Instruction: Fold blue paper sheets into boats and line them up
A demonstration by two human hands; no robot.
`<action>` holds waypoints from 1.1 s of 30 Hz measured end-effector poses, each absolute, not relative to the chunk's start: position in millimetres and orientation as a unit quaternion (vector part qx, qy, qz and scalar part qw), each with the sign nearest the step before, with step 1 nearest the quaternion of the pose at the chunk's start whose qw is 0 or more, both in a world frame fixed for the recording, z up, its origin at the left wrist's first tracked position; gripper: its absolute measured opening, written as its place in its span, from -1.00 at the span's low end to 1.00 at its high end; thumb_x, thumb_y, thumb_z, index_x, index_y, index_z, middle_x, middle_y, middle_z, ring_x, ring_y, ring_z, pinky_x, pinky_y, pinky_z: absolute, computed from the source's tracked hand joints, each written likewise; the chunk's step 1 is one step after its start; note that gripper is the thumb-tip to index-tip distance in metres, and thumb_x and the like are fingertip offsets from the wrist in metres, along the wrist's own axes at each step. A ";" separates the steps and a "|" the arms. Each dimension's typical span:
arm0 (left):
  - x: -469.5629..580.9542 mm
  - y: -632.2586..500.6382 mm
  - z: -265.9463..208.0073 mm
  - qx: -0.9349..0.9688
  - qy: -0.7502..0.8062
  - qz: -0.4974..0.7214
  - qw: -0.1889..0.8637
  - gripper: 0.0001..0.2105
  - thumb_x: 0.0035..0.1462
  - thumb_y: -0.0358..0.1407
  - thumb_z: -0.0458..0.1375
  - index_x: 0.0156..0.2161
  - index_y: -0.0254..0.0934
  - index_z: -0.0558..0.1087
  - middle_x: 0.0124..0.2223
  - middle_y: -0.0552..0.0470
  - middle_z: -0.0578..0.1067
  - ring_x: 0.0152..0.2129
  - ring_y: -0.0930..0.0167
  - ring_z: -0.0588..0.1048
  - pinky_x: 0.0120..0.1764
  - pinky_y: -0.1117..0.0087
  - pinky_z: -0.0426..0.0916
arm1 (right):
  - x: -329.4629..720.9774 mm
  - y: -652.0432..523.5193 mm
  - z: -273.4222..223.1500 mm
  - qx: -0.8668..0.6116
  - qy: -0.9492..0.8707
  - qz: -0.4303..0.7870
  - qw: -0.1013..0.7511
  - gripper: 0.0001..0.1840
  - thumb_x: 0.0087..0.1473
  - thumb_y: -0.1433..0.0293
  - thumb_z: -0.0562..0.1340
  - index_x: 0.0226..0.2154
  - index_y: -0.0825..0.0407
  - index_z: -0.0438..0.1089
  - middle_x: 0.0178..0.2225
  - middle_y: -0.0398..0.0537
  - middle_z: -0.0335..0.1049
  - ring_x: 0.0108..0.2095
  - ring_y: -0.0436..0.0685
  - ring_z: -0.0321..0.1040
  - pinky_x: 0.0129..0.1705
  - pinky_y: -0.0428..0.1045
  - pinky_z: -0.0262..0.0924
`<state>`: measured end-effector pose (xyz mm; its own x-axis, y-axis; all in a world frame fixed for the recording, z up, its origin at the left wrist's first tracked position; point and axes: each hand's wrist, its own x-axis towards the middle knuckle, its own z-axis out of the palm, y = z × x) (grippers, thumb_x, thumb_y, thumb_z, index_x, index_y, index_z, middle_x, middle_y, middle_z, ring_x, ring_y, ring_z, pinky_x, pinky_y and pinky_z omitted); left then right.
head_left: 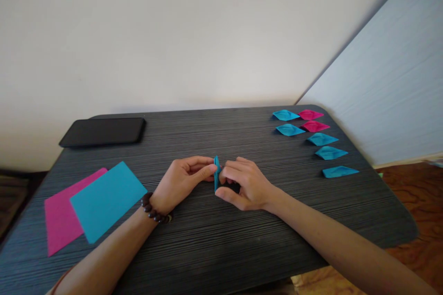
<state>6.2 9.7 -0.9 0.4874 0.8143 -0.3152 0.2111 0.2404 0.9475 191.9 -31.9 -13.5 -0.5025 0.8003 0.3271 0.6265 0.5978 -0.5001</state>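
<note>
A narrow folded blue paper (pixel 216 176) stands on edge over the middle of the table, its length running away from me. Thumb and fingers of my left hand (pixel 187 177) pinch it from the left, and a dark bead bracelet circles that wrist. My right hand (pixel 247 183) closes on its right side, with curled fingers against the paper and the thumb at its near end. The inner folds are hidden by my fingers.
At the right lie several folded blue paper pieces (pixel 331 152) and two pink ones (pixel 315 126). A blue sheet (pixel 109 203) overlaps a pink sheet (pixel 62 214) at the left. Behind them rests a black phone-like slab (pixel 104 131). The dark table (pixel 207 249) meets a wall at the back.
</note>
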 end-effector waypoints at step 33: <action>16.5 -8.8 -5.9 0.812 0.477 0.235 0.239 -0.71 0.07 -0.32 0.08 -0.05 -0.26 0.34 -0.36 0.07 0.45 -0.56 0.49 0.38 -0.43 0.46 0.33 | 188.5 -31.4 -17.8 -0.551 -0.794 0.136 0.217 -0.71 0.10 0.35 0.07 -0.60 0.06 0.25 -0.62 -0.18 0.29 -0.58 -0.05 0.15 -0.40 -0.09 -0.04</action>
